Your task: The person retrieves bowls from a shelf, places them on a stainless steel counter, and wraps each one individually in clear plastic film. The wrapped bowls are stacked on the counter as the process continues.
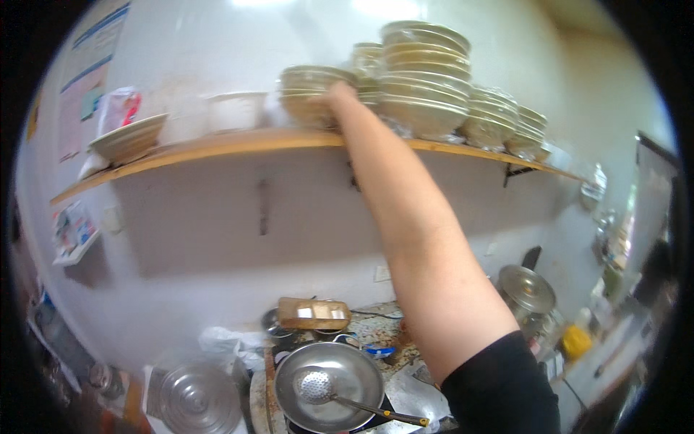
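My right hand [339,96] reaches up to a stack of bowls [306,89] on a wooden wall shelf [260,138] and touches its right side; blur hides whether the fingers are closed on a bowl. A taller stack of large bowls [423,81] stands just right of the hand. My left hand is out of view. Below, in front of me, a metal wok [352,374] holds a perforated skimmer [316,386], whose handle lies over the wok's right rim.
Smaller bowl stacks [490,119] stand farther right on the shelf; a wide bowl [130,140] tilts at its left end. Underneath are a wooden holder [290,312], a clear round lid [199,399], a plastic bag [236,344] and a lidded metal pot [527,290].
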`<state>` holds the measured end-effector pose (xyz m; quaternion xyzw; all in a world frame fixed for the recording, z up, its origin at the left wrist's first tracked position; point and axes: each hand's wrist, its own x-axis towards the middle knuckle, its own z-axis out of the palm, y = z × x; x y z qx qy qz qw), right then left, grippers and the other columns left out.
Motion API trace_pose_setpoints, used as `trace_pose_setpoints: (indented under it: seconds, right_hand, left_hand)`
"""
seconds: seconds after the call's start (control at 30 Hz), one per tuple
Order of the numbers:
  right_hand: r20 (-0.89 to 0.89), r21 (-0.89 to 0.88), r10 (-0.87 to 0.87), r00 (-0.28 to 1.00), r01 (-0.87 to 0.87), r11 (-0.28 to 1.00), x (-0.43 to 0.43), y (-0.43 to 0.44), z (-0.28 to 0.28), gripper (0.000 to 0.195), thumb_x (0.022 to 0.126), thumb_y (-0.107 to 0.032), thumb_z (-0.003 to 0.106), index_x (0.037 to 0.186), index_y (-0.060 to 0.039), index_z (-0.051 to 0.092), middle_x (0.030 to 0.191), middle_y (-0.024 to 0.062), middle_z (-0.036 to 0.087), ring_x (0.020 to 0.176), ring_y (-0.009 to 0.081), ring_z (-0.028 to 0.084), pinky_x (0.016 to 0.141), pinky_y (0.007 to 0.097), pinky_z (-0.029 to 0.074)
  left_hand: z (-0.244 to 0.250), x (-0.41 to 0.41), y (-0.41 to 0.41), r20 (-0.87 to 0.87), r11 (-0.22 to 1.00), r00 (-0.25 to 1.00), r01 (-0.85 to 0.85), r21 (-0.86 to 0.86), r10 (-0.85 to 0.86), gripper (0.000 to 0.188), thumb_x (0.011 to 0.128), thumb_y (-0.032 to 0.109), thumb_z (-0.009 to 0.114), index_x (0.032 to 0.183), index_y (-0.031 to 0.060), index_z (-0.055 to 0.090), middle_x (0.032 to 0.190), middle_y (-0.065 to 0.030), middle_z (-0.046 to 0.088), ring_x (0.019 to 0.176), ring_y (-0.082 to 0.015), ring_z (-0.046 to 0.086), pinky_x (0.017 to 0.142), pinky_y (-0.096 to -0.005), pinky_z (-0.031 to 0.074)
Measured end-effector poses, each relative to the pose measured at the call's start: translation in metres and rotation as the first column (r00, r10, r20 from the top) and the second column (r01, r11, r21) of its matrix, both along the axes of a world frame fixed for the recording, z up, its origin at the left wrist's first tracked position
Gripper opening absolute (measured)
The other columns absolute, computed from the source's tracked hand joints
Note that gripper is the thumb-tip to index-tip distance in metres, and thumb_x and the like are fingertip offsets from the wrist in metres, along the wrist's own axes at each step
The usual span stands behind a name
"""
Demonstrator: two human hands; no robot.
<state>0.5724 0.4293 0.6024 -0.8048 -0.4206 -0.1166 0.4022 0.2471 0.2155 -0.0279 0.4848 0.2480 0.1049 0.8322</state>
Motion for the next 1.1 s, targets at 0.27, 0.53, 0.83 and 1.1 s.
trace_pose_setpoints:
  seconds: [0.27,0.53,0.83,1.1]
  right_hand:
    - [0.473,0.057,0.246,0.846,-0.309,0.949,-0.061,-0.14,-0.062,0.077,0.075,-0.034,0.065,0.132,0.004,0.03,0.112,0.0262,0.055,0.103,0.0341,0.055,0.085,0.0416,0.046]
    - [0.62,-0.216,0.395,0.677,-0.337,0.916,-0.039,-0.507,-0.362,0.034,0.078,-0.032,0.064,0.1,-0.007,0.058,0.108,0.0087,0.058,0.08,0.0212,0.058,0.065,0.0307,0.049]
    - [-0.463,-0.278,-0.336,0.821,0.226,0.934,-0.06,-0.82,-0.548,0.028,0.086,-0.032,0.054,0.1,-0.0081,0.058,0.095,0.0091,0.061,0.089,0.028,0.058,0.071,0.0361,0.049]
    - [-0.713,0.026,-0.485,0.506,0.711,0.703,0.004,-0.996,-0.599,0.033,0.089,-0.035,0.046,0.087,-0.0073,0.063,0.078,0.014,0.063,0.073,0.0332,0.06,0.063,0.0395,0.047]
  left_hand:
    - [0.0,0.05,-0.028,-0.104,0.952,0.956,0.285,0.108,-0.275,0.031,0.091,0.026,0.054,0.114,0.0054,0.054,0.1,-0.0066,0.061,0.086,-0.0169,0.059,0.077,-0.0322,0.048]
    - [0.075,0.164,-0.163,-0.175,0.646,0.782,0.599,0.473,-0.598,0.019,0.088,0.013,0.056,0.105,0.0066,0.06,0.095,-0.0089,0.062,0.078,-0.0172,0.06,0.071,-0.0304,0.05]
    - [-0.053,0.313,-0.479,-0.127,-0.085,0.056,0.476,0.875,-0.99,0.018,0.087,0.015,0.057,0.099,0.0032,0.063,0.095,-0.0072,0.064,0.08,-0.0149,0.062,0.069,-0.0264,0.048]
    - [0.095,0.449,-0.583,-0.271,0.096,0.442,0.648,0.755,-0.855,0.019,0.083,0.013,0.061,0.099,0.0044,0.066,0.088,-0.0058,0.068,0.076,-0.0119,0.061,0.069,-0.0281,0.049]
